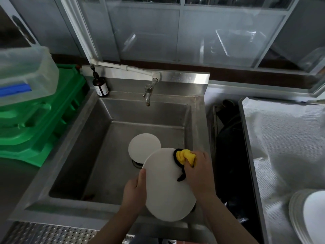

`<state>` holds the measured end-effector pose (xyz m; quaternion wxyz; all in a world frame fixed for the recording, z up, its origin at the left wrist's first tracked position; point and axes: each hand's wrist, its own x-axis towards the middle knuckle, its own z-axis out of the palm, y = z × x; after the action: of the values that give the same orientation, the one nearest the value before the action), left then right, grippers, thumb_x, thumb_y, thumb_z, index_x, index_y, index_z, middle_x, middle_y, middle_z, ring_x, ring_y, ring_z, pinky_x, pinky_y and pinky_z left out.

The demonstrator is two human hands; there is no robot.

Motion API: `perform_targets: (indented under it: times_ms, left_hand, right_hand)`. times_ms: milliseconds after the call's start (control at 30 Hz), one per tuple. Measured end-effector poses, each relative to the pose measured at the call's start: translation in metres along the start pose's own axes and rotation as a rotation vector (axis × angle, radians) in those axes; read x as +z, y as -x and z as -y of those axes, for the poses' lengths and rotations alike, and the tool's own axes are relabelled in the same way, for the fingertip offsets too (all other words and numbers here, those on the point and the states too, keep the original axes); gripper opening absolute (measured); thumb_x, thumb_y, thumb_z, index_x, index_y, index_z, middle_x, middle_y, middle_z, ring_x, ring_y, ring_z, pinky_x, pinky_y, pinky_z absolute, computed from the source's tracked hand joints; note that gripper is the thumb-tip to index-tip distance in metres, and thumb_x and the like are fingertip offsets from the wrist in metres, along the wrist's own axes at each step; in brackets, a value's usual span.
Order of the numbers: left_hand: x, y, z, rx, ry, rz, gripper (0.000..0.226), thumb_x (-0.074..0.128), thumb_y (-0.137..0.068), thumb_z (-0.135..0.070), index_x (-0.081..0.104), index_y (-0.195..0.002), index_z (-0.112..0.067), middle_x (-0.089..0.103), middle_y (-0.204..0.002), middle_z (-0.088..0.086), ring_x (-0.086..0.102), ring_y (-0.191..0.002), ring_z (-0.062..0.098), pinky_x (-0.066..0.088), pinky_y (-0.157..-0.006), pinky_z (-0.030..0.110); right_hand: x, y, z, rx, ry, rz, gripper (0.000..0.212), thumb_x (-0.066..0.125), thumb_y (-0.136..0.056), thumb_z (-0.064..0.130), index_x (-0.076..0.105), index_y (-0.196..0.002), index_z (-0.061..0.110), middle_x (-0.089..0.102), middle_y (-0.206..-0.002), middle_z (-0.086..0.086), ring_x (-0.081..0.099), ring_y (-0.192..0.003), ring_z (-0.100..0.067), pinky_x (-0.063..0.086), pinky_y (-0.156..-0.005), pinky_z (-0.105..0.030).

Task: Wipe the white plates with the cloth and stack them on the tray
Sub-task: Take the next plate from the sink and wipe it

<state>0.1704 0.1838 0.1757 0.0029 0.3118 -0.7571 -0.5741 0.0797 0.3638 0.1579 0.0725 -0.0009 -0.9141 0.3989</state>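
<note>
We hold a round white plate (167, 187) tilted over the near right corner of the stainless steel sink (73, 138); our left hand (135, 191) grips its left edge, thumb on the face, and our right hand (197, 169) bunches a yellow cloth with black trim (185, 157) against its far rim. A second white plate (144, 147) lies in the basin, room open to its left. At right, stacked white plates (307, 219) sit on a lined metal tray (244, 131). The brown bottle's (100, 86) label is unreadable. Green plastic crates (45, 120) crowd the left.
</note>
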Motion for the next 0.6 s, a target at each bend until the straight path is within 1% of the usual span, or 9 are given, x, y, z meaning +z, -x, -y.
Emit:
perform_targets:
  times_ms: [67, 133, 200, 300, 333, 433, 533, 567, 600]
  left_hand:
    - [0.001, -0.001, 0.001, -0.010, -0.006, -0.015, 0.059, 0.042, -0.104, -0.039, 0.059, -0.068, 0.004, 0.059, -0.061, 0.011, 0.054, -0.060, 0.019, 0.038, -0.057, 0.030]
    - [-0.001, -0.003, 0.002, -0.017, -0.009, -0.018, 0.061, 0.043, -0.103, -0.042, 0.057, -0.066, 0.004, 0.058, -0.060, 0.014, 0.053, -0.059, 0.020, 0.038, -0.057, 0.030]
    - [-0.002, -0.006, 0.000, 0.009, -0.018, -0.001, 0.056, 0.043, -0.102, -0.043, 0.054, -0.063, -0.005, 0.052, -0.056, 0.010, 0.049, -0.055, 0.018, 0.035, -0.055, 0.030]
    - [0.000, -0.007, -0.003, 0.052, -0.041, 0.002, 0.055, 0.044, -0.102, -0.041, 0.052, -0.059, -0.008, 0.049, -0.049, 0.002, 0.046, -0.051, 0.016, 0.033, -0.054, 0.031]
    - [0.001, -0.007, -0.003, 0.060, -0.047, 0.003, 0.057, 0.045, -0.102, -0.040, 0.050, -0.055, -0.008, 0.049, -0.047, 0.000, 0.047, -0.049, 0.015, 0.033, -0.054, 0.031]
    - [0.003, -0.008, -0.006, 0.078, -0.068, 0.044, 0.056, 0.047, -0.101, -0.041, 0.054, -0.055, -0.011, 0.054, -0.047, -0.001, 0.052, -0.050, 0.013, 0.034, -0.053, 0.029]
    - [0.004, -0.009, -0.010, 0.136, -0.193, 0.089, 0.052, 0.050, -0.098, -0.043, 0.047, -0.054, -0.016, 0.048, -0.043, -0.006, 0.046, -0.046, 0.004, 0.030, -0.051, 0.030]
    - [0.005, -0.010, -0.011, 0.133, -0.213, 0.092, 0.052, 0.052, -0.098, -0.043, 0.044, -0.053, -0.017, 0.046, -0.041, -0.007, 0.045, -0.044, 0.004, 0.028, -0.049, 0.027]
    - [0.005, -0.011, -0.010, 0.116, -0.212, 0.089, 0.052, 0.055, -0.097, -0.043, 0.044, -0.053, -0.017, 0.044, -0.040, -0.007, 0.044, -0.042, 0.003, 0.027, -0.047, 0.025]
  right_hand:
    - [0.000, 0.001, 0.002, -0.002, -0.016, -0.020, 0.010, 0.065, -0.085, 0.014, 0.059, -0.093, 0.014, 0.050, -0.092, 0.002, 0.050, -0.082, -0.015, 0.044, -0.071, -0.029]
    - [0.001, 0.002, 0.004, -0.021, -0.014, -0.026, 0.009, 0.065, -0.086, 0.015, 0.059, -0.092, 0.014, 0.053, -0.092, 0.001, 0.048, -0.082, -0.012, 0.041, -0.070, -0.025]
    - [0.004, 0.002, 0.006, -0.036, -0.005, -0.016, 0.009, 0.064, -0.087, 0.020, 0.059, -0.094, 0.016, 0.055, -0.092, 0.001, 0.048, -0.083, -0.011, 0.042, -0.069, -0.025]
    - [0.009, 0.004, 0.014, -0.014, -0.038, 0.032, 0.014, 0.061, -0.088, 0.027, 0.060, -0.100, 0.020, 0.055, -0.097, 0.004, 0.053, -0.087, -0.014, 0.049, -0.072, -0.033]
    - [0.011, 0.005, 0.019, -0.034, -0.046, 0.049, 0.018, 0.061, -0.087, 0.028, 0.061, -0.104, 0.020, 0.056, -0.099, 0.004, 0.054, -0.089, -0.015, 0.048, -0.074, -0.032]
    - [0.017, 0.016, 0.035, -0.108, -0.078, 0.076, 0.027, 0.063, -0.082, 0.026, 0.063, -0.109, 0.019, 0.059, -0.105, 0.004, 0.057, -0.093, -0.014, 0.041, -0.076, -0.023]
    - [0.021, 0.027, 0.050, -0.168, -0.140, 0.098, 0.020, 0.066, -0.082, 0.023, 0.065, -0.102, 0.019, 0.063, -0.099, 0.007, 0.058, -0.088, -0.010, 0.038, -0.074, -0.011]
    - [0.022, 0.031, 0.053, -0.187, -0.172, 0.121, 0.018, 0.066, -0.082, 0.024, 0.065, -0.100, 0.019, 0.063, -0.096, 0.008, 0.058, -0.085, -0.008, 0.038, -0.072, -0.009]
    - [0.024, 0.034, 0.055, -0.201, -0.211, 0.148, 0.020, 0.065, -0.082, 0.025, 0.065, -0.100, 0.020, 0.062, -0.096, 0.009, 0.057, -0.086, -0.007, 0.040, -0.072, -0.010]
